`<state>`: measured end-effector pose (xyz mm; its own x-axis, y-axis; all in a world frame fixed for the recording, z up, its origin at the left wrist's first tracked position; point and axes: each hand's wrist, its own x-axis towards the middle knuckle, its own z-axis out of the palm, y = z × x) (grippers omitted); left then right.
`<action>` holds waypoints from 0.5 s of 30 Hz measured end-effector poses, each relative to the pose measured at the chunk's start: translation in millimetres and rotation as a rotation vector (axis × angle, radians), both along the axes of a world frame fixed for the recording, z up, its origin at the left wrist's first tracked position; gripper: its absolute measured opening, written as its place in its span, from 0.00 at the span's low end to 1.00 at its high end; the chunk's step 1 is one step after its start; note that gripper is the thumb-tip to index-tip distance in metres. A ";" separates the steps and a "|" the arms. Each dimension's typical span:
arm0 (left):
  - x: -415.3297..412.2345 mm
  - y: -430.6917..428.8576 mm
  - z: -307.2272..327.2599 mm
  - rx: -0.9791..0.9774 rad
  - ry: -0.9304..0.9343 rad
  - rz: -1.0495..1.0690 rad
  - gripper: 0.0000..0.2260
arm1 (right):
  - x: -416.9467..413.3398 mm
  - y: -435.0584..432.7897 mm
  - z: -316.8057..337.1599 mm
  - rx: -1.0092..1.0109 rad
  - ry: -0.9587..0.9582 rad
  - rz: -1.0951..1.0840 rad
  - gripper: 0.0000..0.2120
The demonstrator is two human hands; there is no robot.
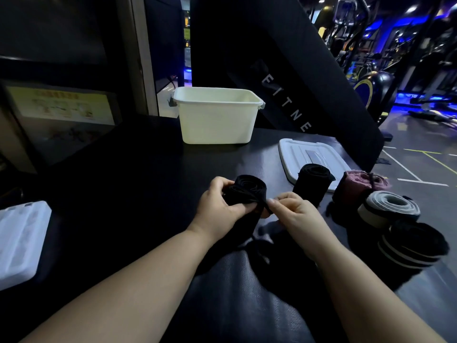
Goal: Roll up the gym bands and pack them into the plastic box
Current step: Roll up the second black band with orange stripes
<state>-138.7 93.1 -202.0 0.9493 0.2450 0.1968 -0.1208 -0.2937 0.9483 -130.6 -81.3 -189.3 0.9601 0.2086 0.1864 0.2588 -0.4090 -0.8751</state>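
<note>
A black gym band [249, 189], partly rolled, is held just above the dark table. My left hand [220, 206] grips the roll from the left. My right hand [294, 209] pinches the band's edge at the roll's right side. The band's loose tail trails down toward me over the table. The white plastic box [216, 117] stands open at the far middle of the table, its inside hidden from here. To the right sit rolled bands: a black one [312, 184], a maroon one [358, 186], a white and black one [388, 206] and a black striped one [415, 243].
The box's white lid [309, 154] lies flat to the right of the box, under the black roll's far end. Another white plastic lid or tray [19, 241] lies at the left edge. A tall black padded panel rises behind the box. Gym machines fill the far right.
</note>
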 end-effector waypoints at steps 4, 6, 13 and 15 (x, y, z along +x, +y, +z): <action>1.3 1.1 -2.2 -0.020 0.006 0.007 0.19 | -5.3 1.2 7.8 -0.011 0.000 0.067 0.13; 2.0 1.2 -2.8 -0.015 0.001 -0.005 0.19 | -6.6 0.6 10.0 0.031 -0.015 0.122 0.15; 1.9 1.1 -0.4 0.082 -0.037 -0.057 0.19 | -3.7 1.7 2.0 0.216 0.059 0.141 0.12; 2.3 -0.8 -0.5 0.096 -0.043 -0.064 0.19 | -3.7 1.9 1.3 0.261 0.077 0.110 0.13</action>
<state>-136.3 92.4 -202.5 0.9525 0.1624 0.2576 -0.1823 -0.3733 0.9096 -134.4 -79.4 -188.0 0.9478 0.2668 0.1747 0.2176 -0.1405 -0.9659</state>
